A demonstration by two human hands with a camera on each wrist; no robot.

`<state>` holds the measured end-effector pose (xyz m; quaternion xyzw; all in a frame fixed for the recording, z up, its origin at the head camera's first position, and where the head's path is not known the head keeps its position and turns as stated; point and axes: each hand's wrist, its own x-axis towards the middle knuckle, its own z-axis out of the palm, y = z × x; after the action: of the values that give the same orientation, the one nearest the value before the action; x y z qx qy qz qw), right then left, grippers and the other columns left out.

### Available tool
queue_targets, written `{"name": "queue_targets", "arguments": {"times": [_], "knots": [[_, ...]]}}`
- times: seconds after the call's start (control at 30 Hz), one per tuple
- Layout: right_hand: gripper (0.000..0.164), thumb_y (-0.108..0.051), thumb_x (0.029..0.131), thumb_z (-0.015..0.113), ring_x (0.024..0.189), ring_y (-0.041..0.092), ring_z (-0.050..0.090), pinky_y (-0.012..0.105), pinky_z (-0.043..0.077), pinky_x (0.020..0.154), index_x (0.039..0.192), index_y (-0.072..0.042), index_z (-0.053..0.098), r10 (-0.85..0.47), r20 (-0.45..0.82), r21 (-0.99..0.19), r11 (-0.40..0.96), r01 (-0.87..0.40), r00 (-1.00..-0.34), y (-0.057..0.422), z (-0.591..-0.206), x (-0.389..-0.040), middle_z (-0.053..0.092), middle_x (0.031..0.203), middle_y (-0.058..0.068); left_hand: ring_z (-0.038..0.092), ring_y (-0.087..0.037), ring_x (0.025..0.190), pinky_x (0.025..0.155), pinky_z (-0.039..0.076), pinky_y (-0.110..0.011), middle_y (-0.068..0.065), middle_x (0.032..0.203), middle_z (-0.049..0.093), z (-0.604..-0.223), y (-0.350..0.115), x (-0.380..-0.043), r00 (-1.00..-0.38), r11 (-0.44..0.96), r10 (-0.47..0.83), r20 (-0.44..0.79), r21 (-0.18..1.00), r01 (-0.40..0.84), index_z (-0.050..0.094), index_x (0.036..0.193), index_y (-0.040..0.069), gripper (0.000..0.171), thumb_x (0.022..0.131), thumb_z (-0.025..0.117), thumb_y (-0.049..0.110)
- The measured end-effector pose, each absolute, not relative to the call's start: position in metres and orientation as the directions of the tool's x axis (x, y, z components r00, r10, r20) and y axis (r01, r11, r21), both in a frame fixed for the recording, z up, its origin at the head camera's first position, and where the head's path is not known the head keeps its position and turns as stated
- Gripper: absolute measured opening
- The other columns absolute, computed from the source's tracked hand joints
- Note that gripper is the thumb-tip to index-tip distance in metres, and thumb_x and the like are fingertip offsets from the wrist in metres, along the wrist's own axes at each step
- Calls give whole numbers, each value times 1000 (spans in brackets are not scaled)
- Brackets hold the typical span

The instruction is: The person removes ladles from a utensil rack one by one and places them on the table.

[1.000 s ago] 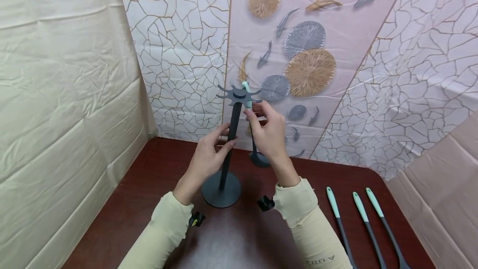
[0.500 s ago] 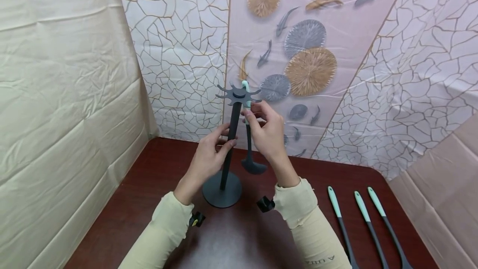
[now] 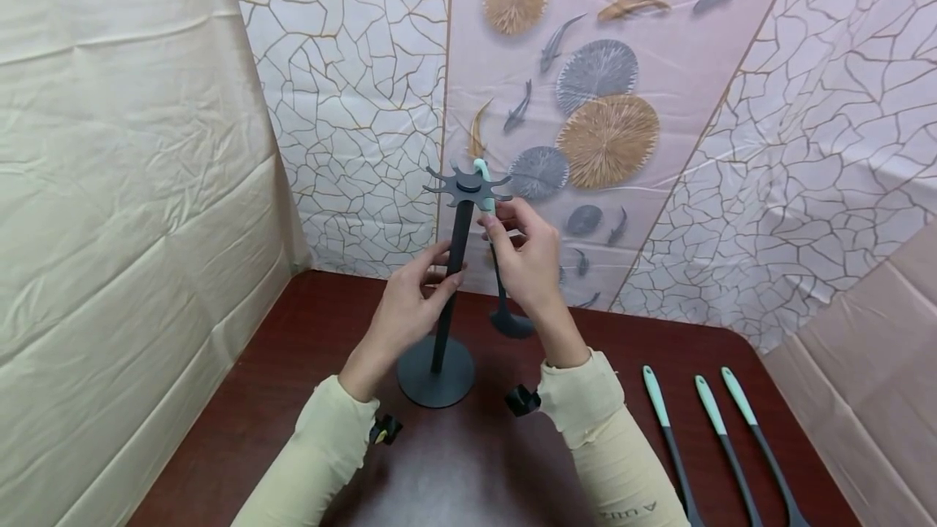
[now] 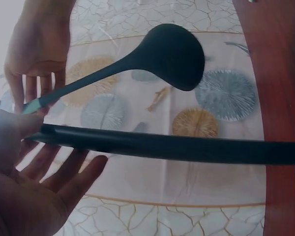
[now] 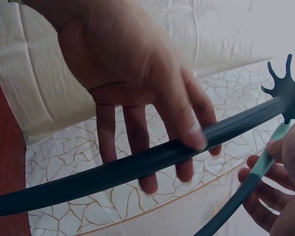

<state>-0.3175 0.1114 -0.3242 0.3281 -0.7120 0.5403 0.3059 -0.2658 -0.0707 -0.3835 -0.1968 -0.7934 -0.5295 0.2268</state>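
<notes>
A dark utensil stand (image 3: pixel 442 332) rises from a round base, with a ring of curved hooks (image 3: pixel 457 189) on top. My left hand (image 3: pixel 411 299) holds its pole, thumb on the near side and fingers behind. Against the hooks on the right hangs a ladle (image 3: pixel 510 324) with a mint handle end, which my right hand (image 3: pixel 529 254) pinches between thumb and fingers. The handle's tip pokes up beside the hooks; whether its hole sits on a hook cannot be made out. In the left wrist view the ladle's black bowl (image 4: pixel 174 56) shows in full, apart from the pole (image 4: pixel 187 147).
Several kitchen utensils lie at the right of the dark red table (image 3: pixel 586 421): one mint handle (image 3: pixel 654 397) stands apart from two others (image 3: pixel 708 405) close together. Their lower ends run out of frame. Patterned cloth (image 3: pixel 351 104) hangs behind the table, plain cloth at both sides.
The ladle's bowl swung left toward the pole, then back right, tilting below my right hand. My left hand and the stand stay in place.
</notes>
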Motion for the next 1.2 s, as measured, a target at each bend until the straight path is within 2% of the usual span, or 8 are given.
{"name": "queue_targets", "arguments": {"times": [0.1, 0.27, 0.4, 0.67, 0.87, 0.97, 1.1, 1.2], "knots": [[15, -6, 104, 68, 82, 33, 74, 21, 56, 63, 118, -2, 73, -133, 795, -566, 184, -803, -591, 112, -325, -317, 77, 100, 14, 76, -22, 107, 85, 63, -41, -6, 127, 72, -379, -71, -263, -826, 343, 47, 562, 767, 542, 58, 152, 19, 49, 105, 71, 23], [16, -7, 105, 68, 81, 26, 73, 21, 57, 66, 119, -2, 73, -132, 795, -565, 196, -802, -592, 113, -325, -318, 77, 101, 12, 76, -22, 105, 85, 63, -46, -5, 125, 73, -378, -72, -262, -832, 302, 22, 555, 789, 535, 57, 153, 25, 50, 105, 71, 24], [16, -11, 106, 67, 81, 22, 73, 24, 58, 68, 118, -4, 73, -135, 793, -565, 205, -799, -595, 113, -325, -319, 77, 100, 8, 76, -22, 105, 85, 63, -47, -5, 124, 73, -379, -72, -263, -838, 285, 29, 544, 799, 529, 58, 152, 24, 50, 104, 72, 23], [16, -12, 106, 67, 80, 21, 74, 26, 59, 68, 119, -6, 73, -140, 791, -568, 197, -799, -596, 113, -326, -319, 77, 99, 6, 75, -25, 107, 84, 62, -51, -8, 123, 72, -383, -71, -266, -837, 286, 21, 547, 799, 529, 60, 148, 19, 47, 103, 73, 20], [15, -10, 106, 67, 78, 22, 73, 24, 58, 68, 118, -5, 73, -130, 789, -573, 195, -796, -600, 111, -324, -318, 77, 98, 9, 75, -26, 108, 83, 63, -45, -9, 123, 71, -382, -69, -268, -817, 331, 20, 576, 768, 549, 60, 148, 17, 45, 105, 71, 19], [14, -6, 105, 66, 77, 27, 73, 20, 56, 67, 117, -1, 73, -114, 787, -581, 199, -790, -607, 110, -321, -318, 76, 97, 14, 75, -26, 107, 83, 63, -45, -10, 122, 71, -381, -69, -267, -812, 338, 23, 583, 760, 555, 60, 147, 16, 44, 105, 71, 18], [16, 2, 104, 64, 73, 43, 70, 16, 51, 61, 118, 8, 69, -70, 789, -591, 183, -785, -610, 110, -316, -319, 73, 95, 26, 75, -26, 107, 84, 63, -47, -11, 122, 71, -382, -68, -267, -804, 346, 33, 594, 748, 567, 60, 146, 15, 43, 105, 71, 17], [19, 5, 104, 62, 73, 49, 67, 16, 49, 58, 121, 11, 66, -66, 781, -604, 170, -779, -620, 111, -312, -322, 71, 97, 29, 75, -26, 107, 85, 63, -47, -11, 122, 71, -382, -68, -267, -800, 354, 35, 599, 741, 570, 60, 146, 15, 43, 105, 70, 19]]}}
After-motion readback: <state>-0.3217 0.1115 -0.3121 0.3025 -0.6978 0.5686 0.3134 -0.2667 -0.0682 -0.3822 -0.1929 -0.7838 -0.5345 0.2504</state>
